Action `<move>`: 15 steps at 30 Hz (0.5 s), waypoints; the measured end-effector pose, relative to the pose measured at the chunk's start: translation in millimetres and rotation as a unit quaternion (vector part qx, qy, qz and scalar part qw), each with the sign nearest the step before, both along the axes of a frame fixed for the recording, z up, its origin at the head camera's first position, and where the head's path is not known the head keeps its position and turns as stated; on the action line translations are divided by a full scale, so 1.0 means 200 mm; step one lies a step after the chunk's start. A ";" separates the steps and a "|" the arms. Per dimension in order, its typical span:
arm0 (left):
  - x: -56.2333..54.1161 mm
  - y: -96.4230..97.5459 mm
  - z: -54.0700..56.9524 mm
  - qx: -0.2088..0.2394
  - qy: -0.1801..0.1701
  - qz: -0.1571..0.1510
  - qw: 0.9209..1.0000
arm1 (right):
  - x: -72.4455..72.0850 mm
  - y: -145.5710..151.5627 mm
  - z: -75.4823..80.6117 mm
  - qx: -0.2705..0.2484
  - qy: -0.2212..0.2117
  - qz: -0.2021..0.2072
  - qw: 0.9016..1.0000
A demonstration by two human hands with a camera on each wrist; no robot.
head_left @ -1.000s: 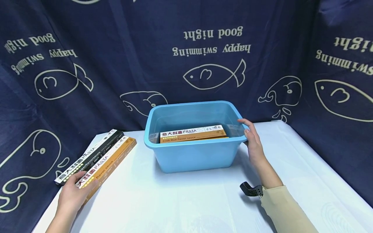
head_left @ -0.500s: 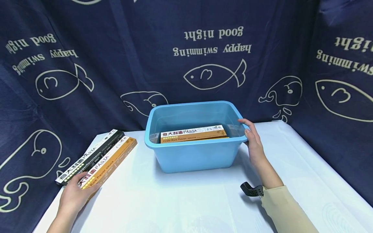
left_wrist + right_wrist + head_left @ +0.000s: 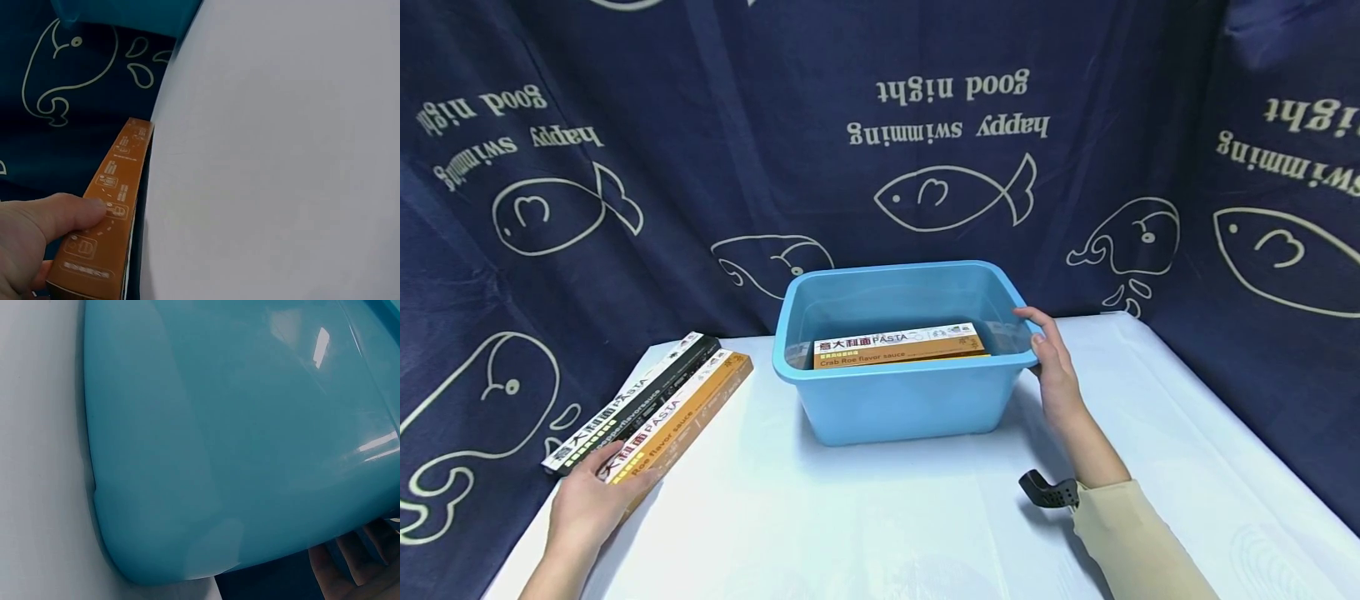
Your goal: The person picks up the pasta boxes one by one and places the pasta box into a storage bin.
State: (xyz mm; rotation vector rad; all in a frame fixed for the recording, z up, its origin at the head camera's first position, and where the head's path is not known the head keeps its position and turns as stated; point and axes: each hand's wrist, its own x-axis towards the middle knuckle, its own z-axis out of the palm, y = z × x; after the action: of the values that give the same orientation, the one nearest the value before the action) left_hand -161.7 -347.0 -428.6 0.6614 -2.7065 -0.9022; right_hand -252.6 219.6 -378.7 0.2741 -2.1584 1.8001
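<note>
My left hand [image 3: 586,504] grips the near end of an orange and white pasta box [image 3: 688,412] on the left of the table. Its thumb lies on the box's orange side in the left wrist view, and the other fingers are mostly hidden. Close along that box's left side lies a black and white pasta box [image 3: 658,392]. With my right hand [image 3: 1056,367] I hold the right rim of a blue plastic bin [image 3: 902,404], thumb and fingers over the edge. Inside the bin is a crab roe flavor pasta box [image 3: 898,346]; a yellow strip shows just below it.
A white cloth [image 3: 850,517] covers the table. Dark blue curtains [image 3: 955,200] printed with fish and words hang behind it and at both sides. A black band [image 3: 1048,490] sits on my right wrist by the beige sleeve [image 3: 1135,533].
My left thumb has shifted slightly to the right along the orange box, and more of its lettering shows. The right hand and the bin stay in place.
</note>
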 end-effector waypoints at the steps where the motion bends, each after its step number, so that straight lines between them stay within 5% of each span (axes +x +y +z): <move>1: 0.00 0.00 0.00 0.003 0.003 0.003 1.000 | 0.00 0.00 0.00 0.000 0.001 0.000 1.000; 15: 0.01 0.03 0.04 0.021 0.041 0.017 0.999 | 0.00 0.00 0.00 0.001 0.003 -0.001 1.000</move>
State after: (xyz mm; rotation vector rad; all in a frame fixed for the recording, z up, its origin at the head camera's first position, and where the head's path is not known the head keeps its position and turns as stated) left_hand -159.2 -340.0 -421.6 0.6627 -2.6031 -0.9586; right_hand -252.4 220.1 -379.1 0.2774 -2.1554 1.7925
